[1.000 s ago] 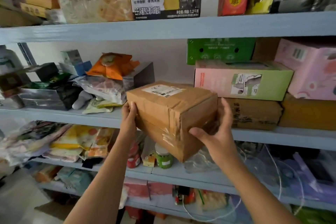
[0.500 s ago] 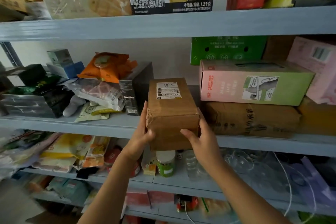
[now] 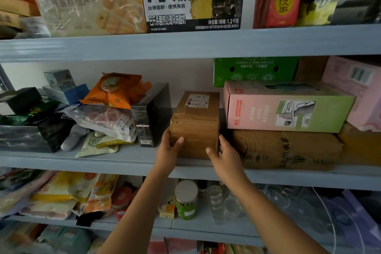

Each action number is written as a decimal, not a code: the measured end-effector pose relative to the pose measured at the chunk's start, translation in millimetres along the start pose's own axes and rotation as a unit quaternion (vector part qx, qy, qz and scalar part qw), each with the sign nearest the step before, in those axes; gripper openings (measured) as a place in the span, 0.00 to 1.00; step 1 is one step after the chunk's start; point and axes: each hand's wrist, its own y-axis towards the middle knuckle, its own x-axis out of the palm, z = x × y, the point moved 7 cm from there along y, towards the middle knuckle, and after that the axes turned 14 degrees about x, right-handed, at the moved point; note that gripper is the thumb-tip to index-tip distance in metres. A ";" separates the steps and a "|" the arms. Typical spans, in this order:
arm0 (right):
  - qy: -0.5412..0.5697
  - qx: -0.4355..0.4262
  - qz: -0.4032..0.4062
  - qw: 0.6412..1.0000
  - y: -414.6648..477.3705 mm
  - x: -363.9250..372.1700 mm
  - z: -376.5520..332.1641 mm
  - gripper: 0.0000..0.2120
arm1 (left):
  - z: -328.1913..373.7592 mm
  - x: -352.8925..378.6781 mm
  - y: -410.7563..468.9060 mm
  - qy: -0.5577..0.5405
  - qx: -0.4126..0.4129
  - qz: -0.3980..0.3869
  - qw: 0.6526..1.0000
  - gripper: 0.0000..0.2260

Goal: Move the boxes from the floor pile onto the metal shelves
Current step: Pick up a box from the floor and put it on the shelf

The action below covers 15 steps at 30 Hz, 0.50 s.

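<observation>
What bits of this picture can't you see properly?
Floor pile: nowhere in the head view.
Label on the brown box: print too small to read.
Left hand: how far it wraps is hidden by the brown box's side.
Green box: lower part hidden by the pink box.

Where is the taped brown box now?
Head view, centre: the brown box sits on the middle shelf, black box to its left, pink carton to its right.
</observation>
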 end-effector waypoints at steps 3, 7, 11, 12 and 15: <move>-0.008 0.019 0.012 1.000 6.9 -2.9 -0.8 0.31 | -2.0 10.7 9.9 0.007 -0.002 -0.023 1.000 0.26; -0.020 0.020 0.029 0.999 -1.1 -8.8 -1.0 0.27 | -2.9 23.2 16.2 0.024 -0.003 -0.013 1.000 0.26; -0.028 0.000 0.044 0.999 -10.3 -11.1 -6.4 0.27 | -0.6 28.5 19.8 0.025 0.000 0.009 1.000 0.25; -0.028 -0.007 0.036 0.999 -8.6 -8.9 -9.1 0.27 | -1.1 28.6 21.7 0.024 -0.001 0.011 1.000 0.25; -0.040 0.001 0.007 0.999 1.6 -4.4 -16.3 0.29 | -2.2 27.6 26.3 0.033 -0.009 0.021 0.999 0.27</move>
